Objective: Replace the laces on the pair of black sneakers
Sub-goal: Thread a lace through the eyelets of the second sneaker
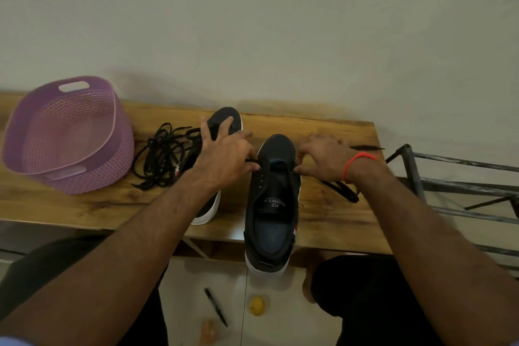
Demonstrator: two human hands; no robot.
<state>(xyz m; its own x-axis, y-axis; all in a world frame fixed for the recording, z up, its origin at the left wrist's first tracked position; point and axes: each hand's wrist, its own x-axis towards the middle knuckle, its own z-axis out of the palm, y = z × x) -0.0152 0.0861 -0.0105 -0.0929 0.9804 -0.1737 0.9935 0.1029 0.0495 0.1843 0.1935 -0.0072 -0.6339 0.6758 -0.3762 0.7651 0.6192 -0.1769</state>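
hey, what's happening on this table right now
A person is lacing the near sneaker on a wooden table. The left hand and right hand each pinch a black lace at the eyelets nearest the toe; the other eyelets look empty. The second sneaker sits behind the left hand, with a pile of loose laces beside it and a purple basket further left.

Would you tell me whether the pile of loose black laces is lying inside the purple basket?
No, the loose black laces lie on the wooden table beside the purple basket, between it and the far sneaker.
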